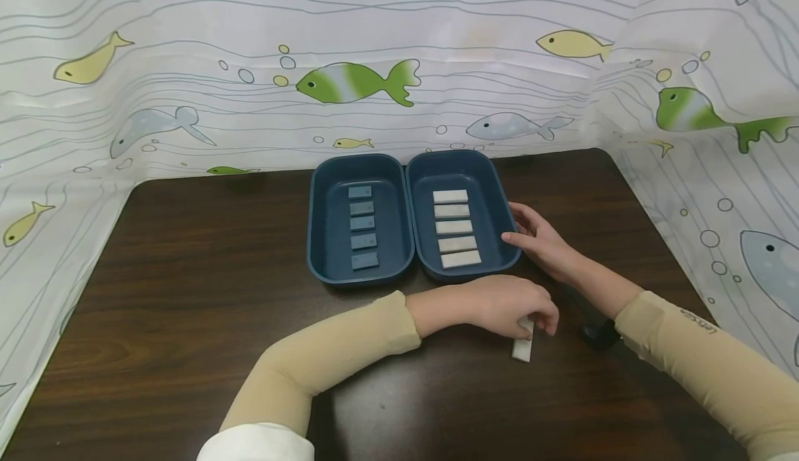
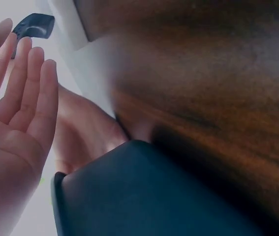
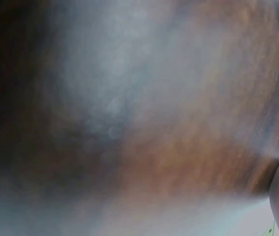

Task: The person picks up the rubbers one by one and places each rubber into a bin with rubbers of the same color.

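Note:
My left hand (image 1: 499,305) hangs over a white rectangular block (image 1: 521,350) on the table, its fingers partly hiding the block. In the left wrist view, the fingers (image 2: 26,93) are fairly straight and stand apart from the white block (image 2: 71,22). At the right edge of the right blue box (image 1: 487,170), my right hand (image 1: 549,246) holds the side, thumb over the rim and fingers outside. Inside that box several white blocks (image 1: 453,227) lie in a column. The right wrist view is blurred and shows mostly table.
A second blue box (image 1: 318,232) adjoins on the left, with several blue blocks (image 1: 362,223) in a column. Behind the dark wooden table (image 1: 187,274) hangs a fish-patterned white curtain (image 1: 437,31). A dark device (image 1: 600,335) sits by my right wrist.

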`<state>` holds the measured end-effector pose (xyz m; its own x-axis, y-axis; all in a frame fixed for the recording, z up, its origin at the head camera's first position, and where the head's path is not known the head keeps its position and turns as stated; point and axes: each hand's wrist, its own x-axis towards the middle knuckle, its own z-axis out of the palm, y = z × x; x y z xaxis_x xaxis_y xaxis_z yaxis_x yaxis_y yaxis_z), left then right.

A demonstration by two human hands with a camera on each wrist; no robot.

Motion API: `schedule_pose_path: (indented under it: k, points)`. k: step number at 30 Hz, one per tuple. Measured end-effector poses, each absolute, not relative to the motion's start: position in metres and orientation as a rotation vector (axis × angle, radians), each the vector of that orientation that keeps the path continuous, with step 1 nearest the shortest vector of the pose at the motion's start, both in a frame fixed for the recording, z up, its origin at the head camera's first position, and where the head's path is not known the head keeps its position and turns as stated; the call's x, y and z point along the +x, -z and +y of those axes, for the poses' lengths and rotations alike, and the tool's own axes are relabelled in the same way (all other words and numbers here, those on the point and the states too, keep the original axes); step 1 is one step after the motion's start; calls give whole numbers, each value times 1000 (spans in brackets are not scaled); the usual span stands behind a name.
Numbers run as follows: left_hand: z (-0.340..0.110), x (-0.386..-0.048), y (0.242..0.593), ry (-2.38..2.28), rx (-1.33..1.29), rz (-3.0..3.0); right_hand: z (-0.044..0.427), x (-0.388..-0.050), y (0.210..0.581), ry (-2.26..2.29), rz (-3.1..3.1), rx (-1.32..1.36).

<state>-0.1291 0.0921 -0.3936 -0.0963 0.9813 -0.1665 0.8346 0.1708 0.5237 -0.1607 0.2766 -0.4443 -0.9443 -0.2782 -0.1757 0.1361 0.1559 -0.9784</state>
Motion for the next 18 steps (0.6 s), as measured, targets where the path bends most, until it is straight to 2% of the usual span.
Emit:
schedule_pose_path:
  k: [18]
  points:
    - [105,-133,409,-378,1750,1955,277,-162,444,1864,2109,-124]
